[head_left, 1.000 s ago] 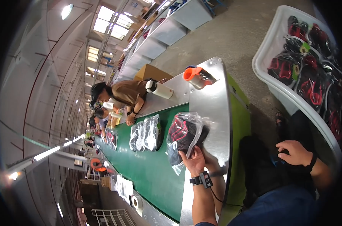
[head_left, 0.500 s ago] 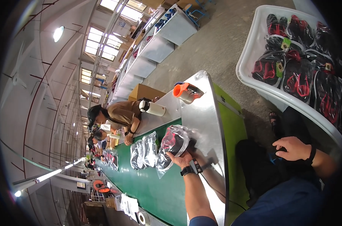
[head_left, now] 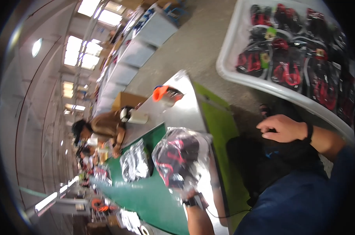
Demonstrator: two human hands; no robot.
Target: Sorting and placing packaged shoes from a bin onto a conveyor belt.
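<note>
A clear plastic bag with black-and-red shoes (head_left: 181, 158) is in my left hand (head_left: 188, 194), lifted over the near end of the green conveyor belt (head_left: 161, 205). Most of that hand's fingers are hidden by the bag and blur. Another plastic-bagged item (head_left: 133, 162) lies on the belt just beyond it. Over my lap, at the right, my right hand (head_left: 281, 128) hangs with loosely bent fingers, thumb apart, holding nothing. It is nearest to the white bin (head_left: 259, 83), which is filled with bagged black-and-red shoes (head_left: 286, 72).
On the metal table end (head_left: 188, 113) stand an orange-mouthed cup (head_left: 167, 95) and a white bottle (head_left: 136, 116). A co-worker in brown (head_left: 107, 125) leans over the far belt side. A tape roll (head_left: 146, 230) sits at the near side. Grey bins (head_left: 136, 53) line the floor behind.
My left hand has raised the bagged shoes off the belt and brought them nearer. My view has swung right, shifting the scene leftward. The right hand stays over my lap.
</note>
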